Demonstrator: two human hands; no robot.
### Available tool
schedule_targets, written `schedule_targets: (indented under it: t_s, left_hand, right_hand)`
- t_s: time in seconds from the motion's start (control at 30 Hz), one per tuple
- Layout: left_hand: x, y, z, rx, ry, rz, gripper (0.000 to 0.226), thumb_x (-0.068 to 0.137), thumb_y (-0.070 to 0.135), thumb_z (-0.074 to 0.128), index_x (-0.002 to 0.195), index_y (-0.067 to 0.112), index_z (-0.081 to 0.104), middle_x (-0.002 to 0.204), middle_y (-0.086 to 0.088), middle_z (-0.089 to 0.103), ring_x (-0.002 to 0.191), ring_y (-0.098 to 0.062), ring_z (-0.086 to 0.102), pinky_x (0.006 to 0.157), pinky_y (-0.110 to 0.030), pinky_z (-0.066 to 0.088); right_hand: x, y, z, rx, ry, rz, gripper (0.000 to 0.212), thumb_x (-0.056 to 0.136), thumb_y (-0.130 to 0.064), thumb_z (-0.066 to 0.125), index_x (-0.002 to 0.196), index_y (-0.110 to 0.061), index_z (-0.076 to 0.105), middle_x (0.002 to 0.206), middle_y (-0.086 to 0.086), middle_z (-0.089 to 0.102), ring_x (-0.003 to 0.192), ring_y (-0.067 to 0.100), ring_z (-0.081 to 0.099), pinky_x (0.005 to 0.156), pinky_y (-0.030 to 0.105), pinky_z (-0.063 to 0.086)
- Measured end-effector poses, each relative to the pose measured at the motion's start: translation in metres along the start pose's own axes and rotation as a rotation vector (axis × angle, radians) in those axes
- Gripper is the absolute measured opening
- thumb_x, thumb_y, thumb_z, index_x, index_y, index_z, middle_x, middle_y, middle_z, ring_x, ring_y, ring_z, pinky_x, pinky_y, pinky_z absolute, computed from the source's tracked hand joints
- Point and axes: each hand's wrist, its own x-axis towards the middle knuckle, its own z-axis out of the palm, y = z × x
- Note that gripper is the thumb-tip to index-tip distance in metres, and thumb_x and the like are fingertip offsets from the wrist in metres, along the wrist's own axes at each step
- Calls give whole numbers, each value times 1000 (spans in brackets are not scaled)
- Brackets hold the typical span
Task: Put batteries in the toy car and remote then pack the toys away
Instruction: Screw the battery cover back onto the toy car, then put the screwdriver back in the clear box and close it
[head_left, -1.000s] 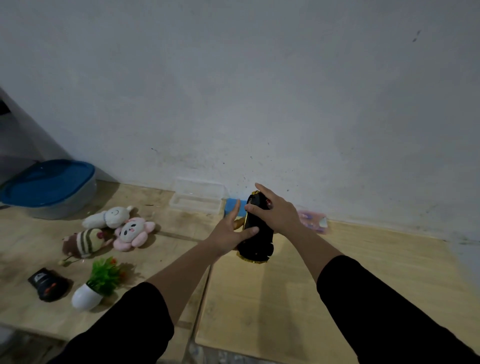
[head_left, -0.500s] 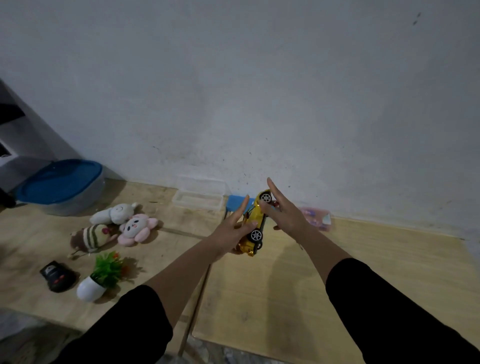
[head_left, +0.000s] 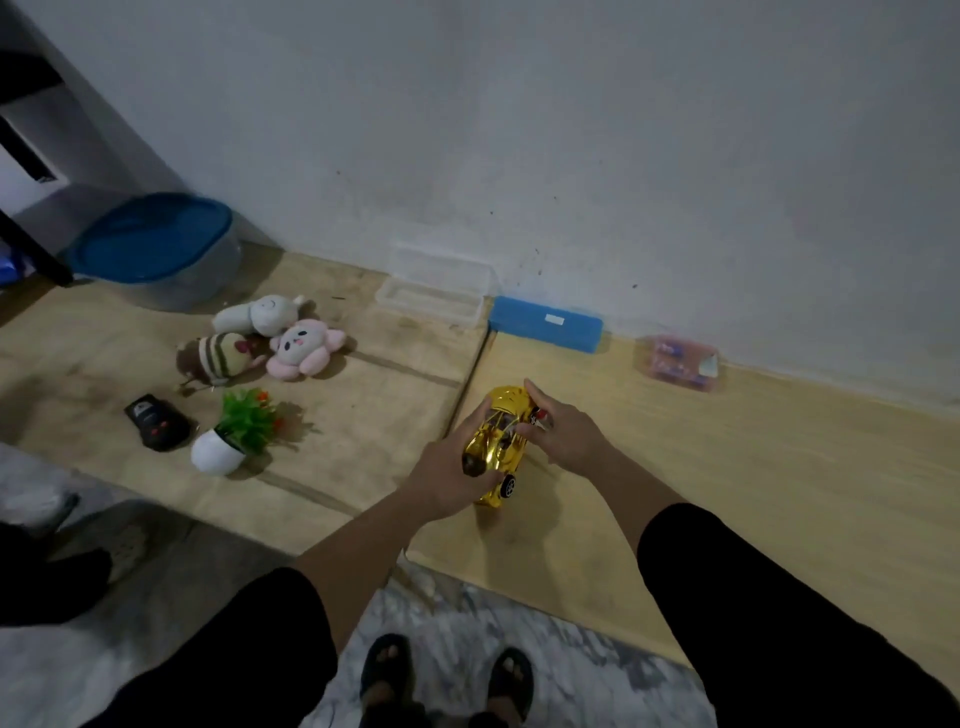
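Observation:
A shiny gold toy car (head_left: 497, 441) stands right way up, its wheels at or just above the wooden table (head_left: 727, 493). My left hand (head_left: 447, 478) grips its near end, thumb over the roof. My right hand (head_left: 563, 439) holds its right side, fingers curled against the body. A black remote (head_left: 156, 422) lies at the left of the table. A small clear box (head_left: 678, 361) with pink and blue contents sits by the wall at the right.
Three plush toys (head_left: 265, 338) and a small potted plant (head_left: 234, 431) lie left of the car. A blue-lidded tub (head_left: 150, 249) stands far left. A clear tray (head_left: 434, 293) and a blue case (head_left: 545, 323) sit against the wall. My feet (head_left: 447, 680) stand on the marbled floor below.
The car has been turned from underside-up to right way up and lowered towards the table. The view has tilted downward, showing the floor and feet.

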Motion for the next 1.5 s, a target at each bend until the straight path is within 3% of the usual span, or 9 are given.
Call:
schedule_targets:
  t_s: [0.1,0.23,0.43,0.57,0.67,0.83,1.07,1.23,1.5]
  left_hand:
    - [-10,-21,6,80,32,-10,90,80,44,65,150,42,8,139,1,53,118,-23,57,101,-43,43]
    - [-13,-36,6,152,88,-32,89,83,32,69,151,35,12,121,-3,64,104,-25,61,96,-40,45]
    - [-8,-51,8,218,138,-64,88,82,39,67,151,32,12,133,5,57,120,-19,52,100,-28,28]
    - [-3,-54,7,175,115,-71,94,72,62,60,149,32,16,139,6,53,121,-18,53,104,-35,33]
    - [-1,-52,9,202,187,-115,88,77,48,69,148,33,20,135,7,55,118,-25,47,99,-33,35]
    - [4,-48,9,383,232,-165,84,78,53,66,148,37,22,139,9,49,123,-25,35,94,-38,37]
    - [12,-48,1,332,144,-169,89,77,58,66,149,38,17,145,7,43,128,-26,28,97,-41,32]
    - [27,-43,-37,300,236,-203,94,73,64,65,149,36,19,148,8,38,134,-25,22,104,-45,30]
    - [75,-39,-109,470,296,-85,99,68,75,58,149,34,19,151,-2,33,137,-31,24,108,-49,27]
  right_hand:
    - [8,5,25,-99,-32,30,67,92,-46,51,148,-32,18,130,11,56,119,28,52,90,31,40]
    - [17,4,45,-188,-59,42,61,91,-43,54,146,-33,28,116,12,58,110,28,55,84,32,39]
    - [29,4,61,-265,-65,48,60,90,-42,54,145,-37,29,123,10,57,114,29,54,87,34,41]
    - [36,4,60,-266,-64,56,59,89,-42,56,143,-38,33,128,9,55,115,28,53,86,32,41]
    - [38,3,57,-286,-67,58,59,91,-42,54,145,-36,30,138,8,48,124,27,48,93,33,39]
    - [39,-6,55,-363,-105,27,57,97,-39,44,149,-32,20,152,3,35,134,26,38,104,35,34]
    - [43,-9,47,-363,-150,56,64,91,-47,52,147,-37,22,150,2,37,134,25,39,103,36,36]
    - [52,-22,22,-340,-74,40,72,88,-51,53,149,-34,18,136,10,45,124,27,48,95,36,41]
    - [90,-71,0,-212,32,-53,60,98,-15,33,151,-14,5,142,22,26,127,38,38,101,34,33]
